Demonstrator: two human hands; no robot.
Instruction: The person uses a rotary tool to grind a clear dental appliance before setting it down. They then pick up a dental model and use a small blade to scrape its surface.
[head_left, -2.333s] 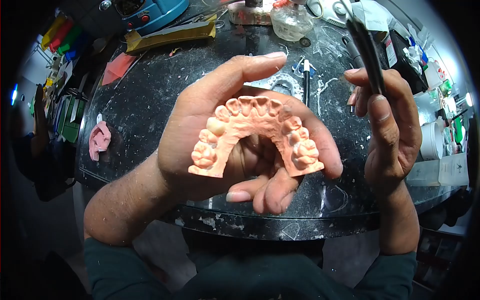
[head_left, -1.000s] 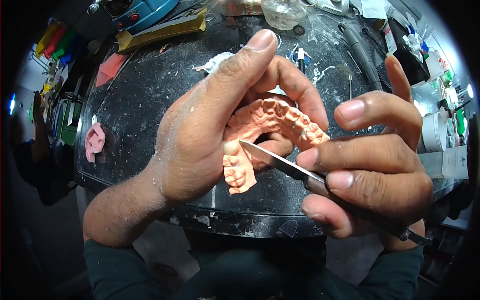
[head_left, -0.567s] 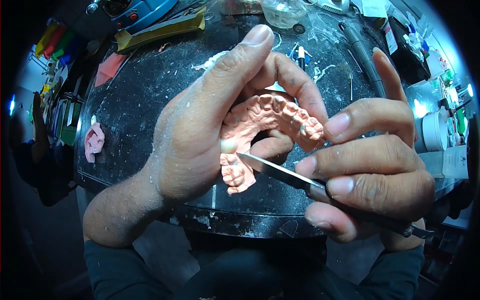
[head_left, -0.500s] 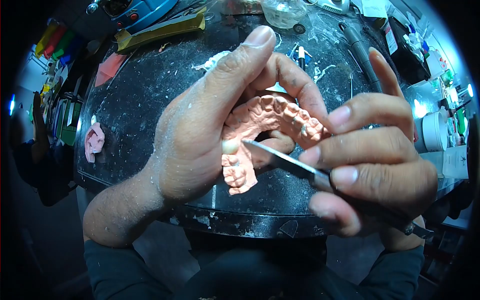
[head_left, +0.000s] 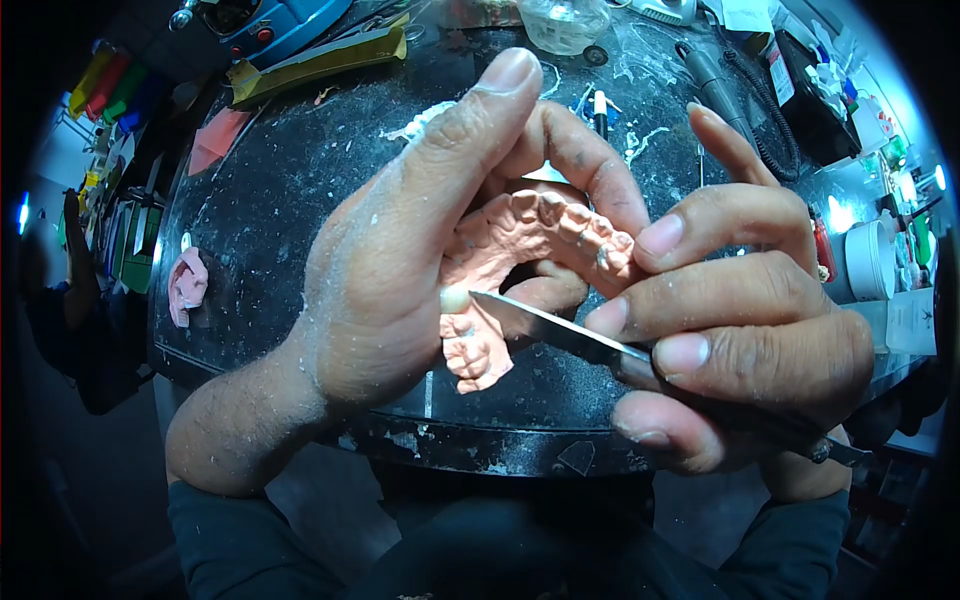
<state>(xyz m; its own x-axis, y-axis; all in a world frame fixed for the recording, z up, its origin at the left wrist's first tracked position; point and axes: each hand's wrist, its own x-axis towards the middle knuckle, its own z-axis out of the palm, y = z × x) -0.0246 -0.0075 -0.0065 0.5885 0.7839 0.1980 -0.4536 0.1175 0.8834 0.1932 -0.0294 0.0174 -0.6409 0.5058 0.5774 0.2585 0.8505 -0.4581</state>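
My left hand (head_left: 390, 240) is wrapped round a pinkish-orange dental arch model (head_left: 500, 240), holding it above the dark bench. A single whitish tooth (head_left: 455, 300) sits in the model's left side, close to my left palm. My right hand (head_left: 740, 330) grips a knife (head_left: 560, 330) with a dark handle. The blade points left, and its tip is at the edge of the whitish tooth. The index fingertip of my right hand rests by the right end of the model. Part of the model is hidden behind my left thumb and palm.
The dark, scratched bench (head_left: 290, 210) carries a pink piece (head_left: 188, 285) at left, a yellow tray (head_left: 320, 65) at the back and a clear bowl (head_left: 565, 25). A grey handpiece (head_left: 715, 90) with a coiled cord lies back right, near a white tub (head_left: 868, 260).
The knife tip has shifted slightly left and down to the whitish tooth. My right hand has moved a little left, its raised finger most clearly. The model has tilted slightly.
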